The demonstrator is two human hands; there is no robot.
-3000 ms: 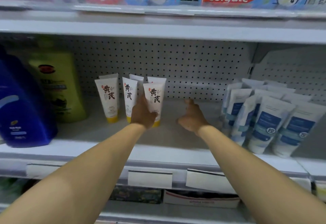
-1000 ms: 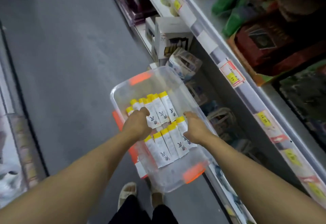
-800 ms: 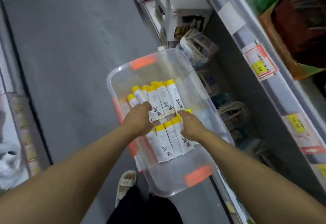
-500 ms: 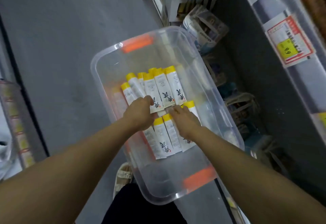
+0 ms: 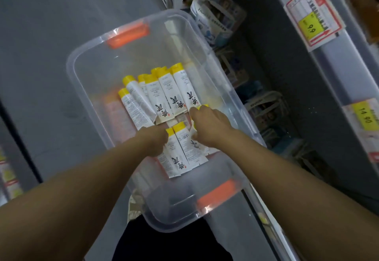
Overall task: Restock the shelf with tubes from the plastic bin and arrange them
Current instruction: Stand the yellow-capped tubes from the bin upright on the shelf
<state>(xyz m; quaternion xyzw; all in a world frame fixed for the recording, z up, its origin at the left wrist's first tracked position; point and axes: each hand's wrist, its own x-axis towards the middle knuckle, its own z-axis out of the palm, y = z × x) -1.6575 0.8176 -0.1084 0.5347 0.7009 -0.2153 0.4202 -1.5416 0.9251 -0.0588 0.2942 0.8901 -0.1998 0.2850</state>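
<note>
Clear plastic bin [image 5: 86,69] with orange handles holds white yellow-capped tubes [image 5: 176,90] in two rows. Left hand [image 5: 152,142], right hand [image 5: 207,126] both inside bin on near row; fingers curled around tubes.

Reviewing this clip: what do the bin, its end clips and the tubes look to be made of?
Bin: clear, glossy plastic, probably rigid; the floor shows through its walls. End clips: opaque orange, likely plastic, with a slight sheen. Tubes: white printed bodies with flat crimped ends and yellow caps, seemingly soft plastic or laminate; which one cannot be told.
</note>
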